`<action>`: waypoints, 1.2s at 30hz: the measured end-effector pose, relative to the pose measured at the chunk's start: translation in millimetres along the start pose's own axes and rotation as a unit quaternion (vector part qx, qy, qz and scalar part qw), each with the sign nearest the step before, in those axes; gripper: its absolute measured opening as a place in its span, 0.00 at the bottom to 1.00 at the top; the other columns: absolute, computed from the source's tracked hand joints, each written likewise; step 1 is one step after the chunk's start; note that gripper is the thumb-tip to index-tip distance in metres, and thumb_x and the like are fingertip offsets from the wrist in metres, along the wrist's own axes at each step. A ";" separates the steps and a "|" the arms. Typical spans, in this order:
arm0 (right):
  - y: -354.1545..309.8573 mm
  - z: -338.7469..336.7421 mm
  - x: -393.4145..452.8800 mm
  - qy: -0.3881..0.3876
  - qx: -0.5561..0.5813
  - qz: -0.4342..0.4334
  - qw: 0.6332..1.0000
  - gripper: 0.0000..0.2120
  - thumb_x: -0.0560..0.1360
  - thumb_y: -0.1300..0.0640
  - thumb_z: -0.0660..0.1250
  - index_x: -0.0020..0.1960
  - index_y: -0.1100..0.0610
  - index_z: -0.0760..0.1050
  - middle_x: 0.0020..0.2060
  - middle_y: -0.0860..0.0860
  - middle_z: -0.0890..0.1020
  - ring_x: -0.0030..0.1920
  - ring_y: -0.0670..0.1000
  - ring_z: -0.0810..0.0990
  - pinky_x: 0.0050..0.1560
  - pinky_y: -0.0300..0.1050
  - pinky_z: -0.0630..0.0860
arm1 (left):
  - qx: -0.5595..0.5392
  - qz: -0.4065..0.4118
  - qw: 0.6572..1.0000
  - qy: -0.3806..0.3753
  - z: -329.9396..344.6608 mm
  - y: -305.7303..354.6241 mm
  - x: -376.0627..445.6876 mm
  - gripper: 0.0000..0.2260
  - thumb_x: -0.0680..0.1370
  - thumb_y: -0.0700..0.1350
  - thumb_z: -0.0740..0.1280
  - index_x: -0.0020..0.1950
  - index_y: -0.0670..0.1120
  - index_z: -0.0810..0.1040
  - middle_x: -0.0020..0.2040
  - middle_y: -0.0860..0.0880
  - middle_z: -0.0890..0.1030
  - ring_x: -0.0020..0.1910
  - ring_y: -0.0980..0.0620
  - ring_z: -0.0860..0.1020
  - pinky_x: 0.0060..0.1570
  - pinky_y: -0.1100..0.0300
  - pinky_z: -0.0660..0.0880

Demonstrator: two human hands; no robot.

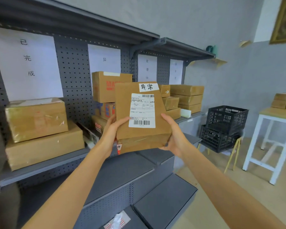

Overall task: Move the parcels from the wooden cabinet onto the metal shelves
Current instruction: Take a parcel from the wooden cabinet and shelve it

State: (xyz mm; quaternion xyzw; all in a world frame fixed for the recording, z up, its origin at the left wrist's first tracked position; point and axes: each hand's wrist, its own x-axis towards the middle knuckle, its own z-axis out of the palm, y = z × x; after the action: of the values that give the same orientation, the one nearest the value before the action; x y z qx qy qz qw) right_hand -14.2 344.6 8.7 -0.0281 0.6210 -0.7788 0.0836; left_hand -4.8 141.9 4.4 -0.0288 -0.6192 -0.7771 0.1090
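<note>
Two stacked boxes [40, 129] sit at the far left of the metal shelf [45, 164], under a white sheet [26, 63] taped to the pegboard. Next along, a taller stack of boxes [106, 90] stands partly hidden behind the parcel [142, 113]. The left hand [111, 134] grips the parcel's lower left edge, thumb curled over the front beside the shipping label [142, 110], fingers behind. The parcel is held up in the air in front of the shelf, tilted back, a handwritten tag [148, 87] at its top. The right hand [173, 134] clamps its lower right corner, thumb on the side, fingers wrapped underneath. Further right, more boxes [186, 98] fill the shelf's end, then two black crates [223, 128] stacked, then a white surface [277, 113] carrying small boxes [281, 100].
</note>
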 end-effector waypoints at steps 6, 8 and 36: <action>-21.3 -30.5 80.9 -0.020 0.014 0.004 1.000 0.31 0.65 0.31 0.67 0.64 0.42 0.73 0.59 0.48 0.81 0.59 0.54 0.77 0.50 0.51 0.73 | 0.041 0.004 0.999 0.027 30.6 -2.5 68.9 0.24 0.74 0.53 0.69 0.69 0.52 0.69 0.58 0.50 0.81 0.55 0.51 0.79 0.48 0.55 0.76; -30.0 -35.7 108.5 -0.042 0.023 -0.006 0.999 0.25 0.70 0.32 0.64 0.61 0.44 0.75 0.56 0.49 0.82 0.56 0.52 0.79 0.46 0.48 0.75 | 0.051 0.015 0.998 0.040 37.4 -0.1 89.4 0.25 0.75 0.55 0.68 0.70 0.51 0.69 0.58 0.50 0.81 0.56 0.51 0.79 0.48 0.56 0.75; -182.1 41.6 386.6 -0.302 0.058 -0.140 0.941 0.31 0.71 0.26 0.53 0.62 0.44 0.76 0.58 0.49 0.82 0.60 0.52 0.78 0.65 0.57 0.71 | 0.148 0.201 0.932 0.262 75.9 120.3 291.0 0.15 0.80 0.59 0.57 0.47 0.52 0.78 0.30 0.58 0.82 0.27 0.60 0.80 0.30 0.65 0.75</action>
State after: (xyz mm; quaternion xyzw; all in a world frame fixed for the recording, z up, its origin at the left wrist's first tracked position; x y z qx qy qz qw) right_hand -406.0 279.7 171.9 -0.3437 0.5100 -0.7723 0.1593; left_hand -270.6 151.3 189.3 0.0688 -0.6581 -0.6180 0.4246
